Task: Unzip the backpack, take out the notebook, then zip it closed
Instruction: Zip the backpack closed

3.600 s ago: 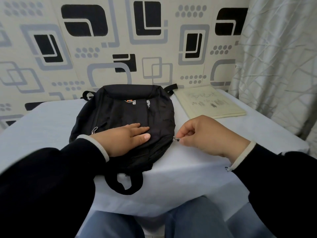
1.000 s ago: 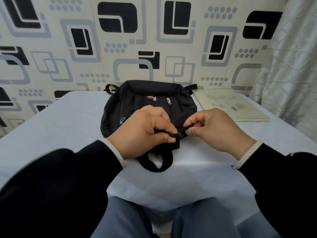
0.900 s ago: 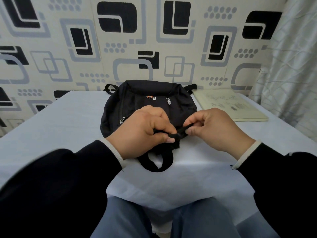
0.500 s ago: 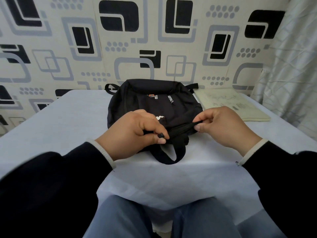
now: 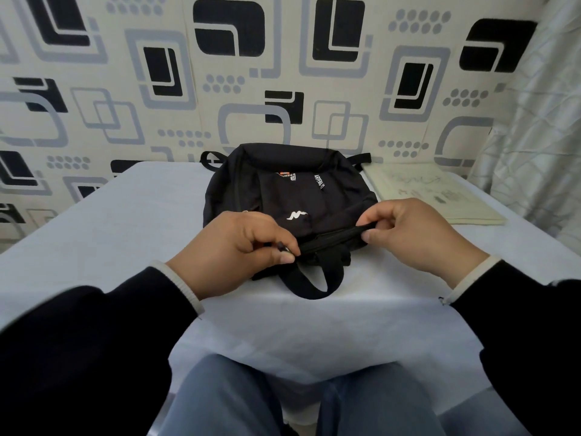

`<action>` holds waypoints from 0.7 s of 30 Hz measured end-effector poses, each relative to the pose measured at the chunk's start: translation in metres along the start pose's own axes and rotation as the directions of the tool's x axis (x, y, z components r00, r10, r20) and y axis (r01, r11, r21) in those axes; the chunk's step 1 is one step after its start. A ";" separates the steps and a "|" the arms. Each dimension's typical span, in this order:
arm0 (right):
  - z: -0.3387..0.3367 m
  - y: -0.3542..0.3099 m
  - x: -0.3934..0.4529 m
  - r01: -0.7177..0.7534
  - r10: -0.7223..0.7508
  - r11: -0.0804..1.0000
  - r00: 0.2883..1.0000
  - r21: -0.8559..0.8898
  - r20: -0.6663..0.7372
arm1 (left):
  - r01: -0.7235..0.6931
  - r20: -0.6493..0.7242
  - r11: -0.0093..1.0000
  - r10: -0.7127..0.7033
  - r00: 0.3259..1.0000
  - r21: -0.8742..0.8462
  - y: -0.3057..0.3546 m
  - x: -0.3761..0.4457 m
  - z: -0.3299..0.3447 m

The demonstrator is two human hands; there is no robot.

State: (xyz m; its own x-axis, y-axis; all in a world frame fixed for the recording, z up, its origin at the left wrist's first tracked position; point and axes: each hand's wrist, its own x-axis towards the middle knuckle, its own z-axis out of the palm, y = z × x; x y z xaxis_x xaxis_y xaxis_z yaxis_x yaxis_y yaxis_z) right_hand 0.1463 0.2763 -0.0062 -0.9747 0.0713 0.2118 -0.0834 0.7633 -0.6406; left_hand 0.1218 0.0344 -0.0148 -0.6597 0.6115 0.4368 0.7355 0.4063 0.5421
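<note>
Left hand (image 5: 239, 247) has its grip pinched tight on a small dark zipper pull (image 5: 280, 246), thumb and forefinger closed over it at the near edge of the backpack (image 5: 292, 196). Right hand (image 5: 415, 234) is right across from it, its grip pinching the black fabric along the zipper line (image 5: 330, 242), lifting that seam into a taut ridge between the two hands.

The backpack itself is black, soft and fairly flat, lying on the bench (image 5: 125, 234) just beyond both grips. A white zigzag logo (image 5: 295, 214) shows on the panel between the hands, and farther out there are small white and orange print marks near the far end. Whether the zipper is fully closed under the fingers, can't tell. A carry loop (image 5: 309, 283) hangs off the near end, just below the left grip, curling toward the bench edge. Strap ends poke out at both far corners.

Out past the right hand, to its far right, the notebook (image 5: 434, 193) lies flat on the bench, pale cream cover with faint sketchy marks, beside the backpack and out of it.

The bench wears a pale cloth. Dark sleeves with white cuffs frame both wrists.
</note>
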 end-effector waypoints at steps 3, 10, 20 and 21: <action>0.000 -0.006 -0.003 0.044 -0.044 0.999 0.999 -0.024 0.026 | 0.009 -0.029 1.000 -0.009 1.000 -0.003 0.002 0.000 0.003; 0.020 -0.043 -0.011 0.277 -0.264 0.959 0.951 -0.066 0.160 | -0.017 -0.075 1.000 0.018 0.997 0.009 0.009 -0.002 0.005; 0.037 -0.062 -0.010 0.328 -0.292 0.932 0.931 -0.155 0.217 | 0.102 -0.170 0.995 -0.099 0.980 0.005 0.007 -0.015 0.002; 0.038 -0.061 -0.010 0.325 -0.292 0.935 0.933 -0.144 0.212 | 0.107 -0.173 0.994 -0.104 0.979 0.011 0.007 -0.015 0.002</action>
State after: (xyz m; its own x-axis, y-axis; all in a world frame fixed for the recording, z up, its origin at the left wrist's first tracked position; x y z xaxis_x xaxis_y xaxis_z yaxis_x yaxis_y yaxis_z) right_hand 0.1531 0.2045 0.0034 -0.9288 -0.2923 0.2279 -0.3649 0.8293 -0.4233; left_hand 0.1369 0.0295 -0.0189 -0.7493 0.4392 0.4955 0.6620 0.4769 0.5783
